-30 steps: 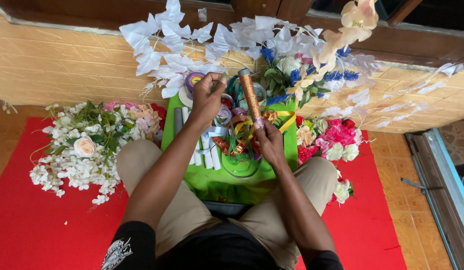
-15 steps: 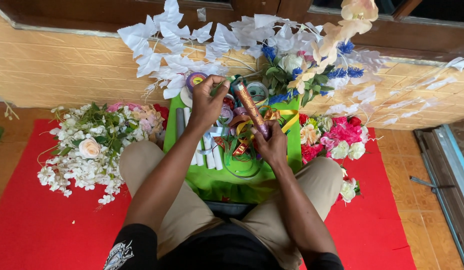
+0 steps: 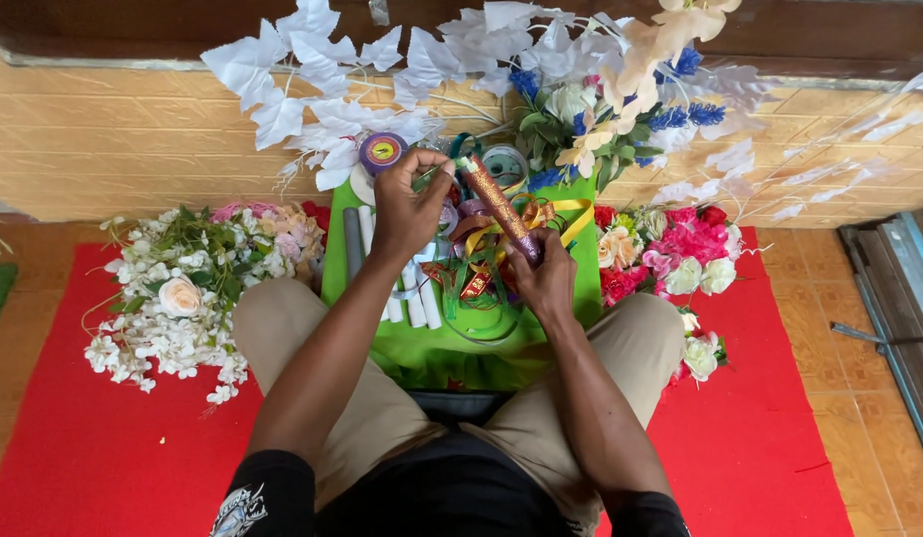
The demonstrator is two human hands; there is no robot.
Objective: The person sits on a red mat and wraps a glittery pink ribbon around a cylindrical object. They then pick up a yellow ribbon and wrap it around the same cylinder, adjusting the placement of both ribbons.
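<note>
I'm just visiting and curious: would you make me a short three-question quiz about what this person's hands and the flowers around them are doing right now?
1. True or false: the right hand grips the lower end of the red and gold stick.
2. What lies under the ribbons and white tubes? A) green cloth B) blue tray C) bare wood
3. Fill in: the left hand pinches at the stick's ____ end.

Key: 1 true. 2 A, the green cloth. 3 upper.
</note>
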